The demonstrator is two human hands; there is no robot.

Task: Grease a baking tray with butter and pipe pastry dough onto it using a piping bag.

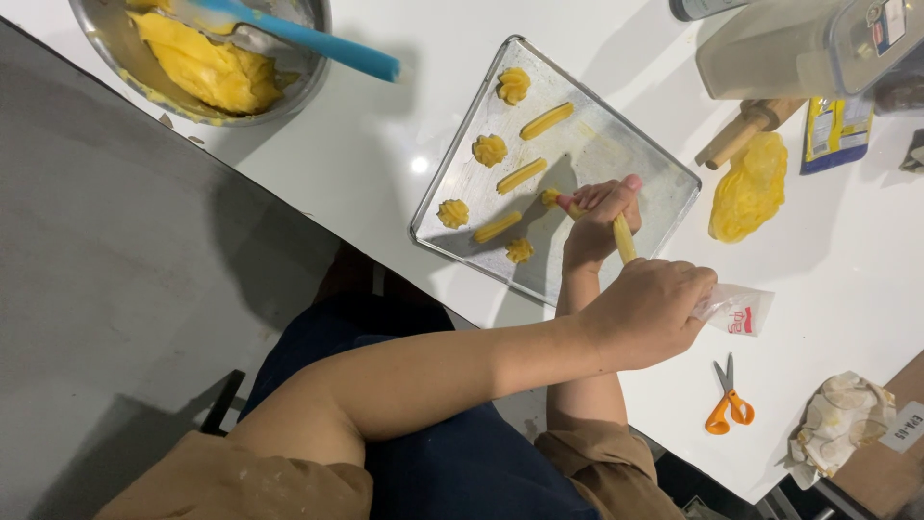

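My left hand (647, 313) is clenched tight on the piping bag (625, 237), my right hand (599, 220) pinching near its tip over the tray (664, 173) at 3 o'clock of 7 piped shapes; squeezing unevenly could burst or blob the dough

Sleeves: short, tan-brown fabric, faint pale smudges — both arms bare below.
Apron: dark navy-blue cloth apron (452, 462) — over the lap.

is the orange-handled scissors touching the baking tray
Apart. The head view shows the scissors lying on the white table, with bare tabletop between them and the baking tray.
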